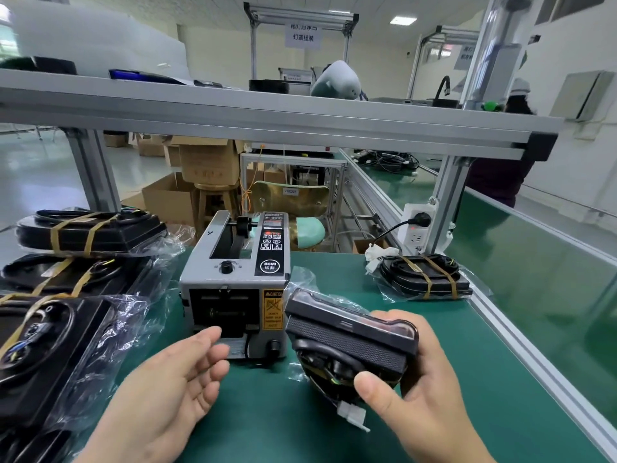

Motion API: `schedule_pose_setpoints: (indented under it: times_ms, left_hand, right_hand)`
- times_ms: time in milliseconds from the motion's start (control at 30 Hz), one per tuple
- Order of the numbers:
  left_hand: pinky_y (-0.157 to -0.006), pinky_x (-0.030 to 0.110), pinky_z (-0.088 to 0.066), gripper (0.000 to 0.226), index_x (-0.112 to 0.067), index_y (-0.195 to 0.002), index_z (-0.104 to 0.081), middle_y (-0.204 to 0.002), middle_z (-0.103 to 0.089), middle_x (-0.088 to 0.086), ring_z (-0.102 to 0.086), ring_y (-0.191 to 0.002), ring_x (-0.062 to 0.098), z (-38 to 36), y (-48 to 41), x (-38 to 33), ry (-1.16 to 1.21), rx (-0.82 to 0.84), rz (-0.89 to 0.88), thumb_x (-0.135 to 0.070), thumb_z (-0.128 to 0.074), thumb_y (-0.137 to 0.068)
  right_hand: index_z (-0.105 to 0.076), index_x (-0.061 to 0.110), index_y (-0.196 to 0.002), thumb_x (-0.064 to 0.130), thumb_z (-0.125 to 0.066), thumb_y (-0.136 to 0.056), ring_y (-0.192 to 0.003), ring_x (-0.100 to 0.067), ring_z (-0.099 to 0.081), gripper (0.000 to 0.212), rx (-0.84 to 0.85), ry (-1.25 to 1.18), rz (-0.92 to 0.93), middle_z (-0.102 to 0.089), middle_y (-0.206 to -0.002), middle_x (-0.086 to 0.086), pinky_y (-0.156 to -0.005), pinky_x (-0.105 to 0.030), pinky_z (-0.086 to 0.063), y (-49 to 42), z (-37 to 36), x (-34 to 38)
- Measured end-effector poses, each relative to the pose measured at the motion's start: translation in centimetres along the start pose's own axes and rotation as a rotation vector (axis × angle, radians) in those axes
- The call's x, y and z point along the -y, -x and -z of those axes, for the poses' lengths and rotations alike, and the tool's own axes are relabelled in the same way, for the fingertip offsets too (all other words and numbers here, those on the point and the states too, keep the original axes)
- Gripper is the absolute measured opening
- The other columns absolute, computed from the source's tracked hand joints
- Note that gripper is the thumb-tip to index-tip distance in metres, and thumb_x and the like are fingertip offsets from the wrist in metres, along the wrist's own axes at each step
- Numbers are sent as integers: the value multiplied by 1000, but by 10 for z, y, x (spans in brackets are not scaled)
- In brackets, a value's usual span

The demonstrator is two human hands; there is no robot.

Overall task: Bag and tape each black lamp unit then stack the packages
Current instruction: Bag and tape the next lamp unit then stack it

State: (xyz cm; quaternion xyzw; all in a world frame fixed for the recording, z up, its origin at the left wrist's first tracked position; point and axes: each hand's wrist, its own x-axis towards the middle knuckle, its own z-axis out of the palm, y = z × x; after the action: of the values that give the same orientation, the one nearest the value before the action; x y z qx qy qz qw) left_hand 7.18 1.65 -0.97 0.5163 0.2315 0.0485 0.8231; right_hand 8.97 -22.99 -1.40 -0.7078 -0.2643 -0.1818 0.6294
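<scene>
The right hand point(420, 385) grips a black lamp unit point(350, 339) above the near middle of the green tabletop point(267, 426). The thumb presses on its near underside and the fingers curl round its right end. The unit is tilted, its textured side facing the camera. A clear plastic bag point(302, 282) sits loosely around it, with crumpled film sticking up at the far end. A white connector point(352, 414) hangs from the unit's lower side, just beside the thumb.

The left hand point(173, 385) holds nothing. Its palm is turned inward and its fingers are relaxed and slightly spread, with the fingertips close to the front of the tape dispenser point(233, 285). Whether they touch it cannot be told. The grey dispenser stands at the middle of the tabletop, its outlet facing the person.

Along the left edge lie three taped packages point(90, 232), each a black unit in clear film banded with tan tape, and they overlap one another. One more taped package point(425, 279) lies by the right edge rail, toward the far right corner. A white power socket point(417, 228) with a black plug sits on the frame post behind it.
</scene>
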Motion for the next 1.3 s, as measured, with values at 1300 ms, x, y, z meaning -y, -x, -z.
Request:
schedule_pose_setpoints:
  times_ms: [1300]
  left_hand:
    - [-42,18,-36,12,-10,-77,-58,-65,-61,-1,-51,-51,4,-41,-44,-14,-101,-370,-44,-14,-61,-88]
  right_hand:
    - [-55,46,-103,31,-75,-62,-82,-3,-65,48,-38,53,66,-65,-96,20,-71,-11,-49,0,-10,12]
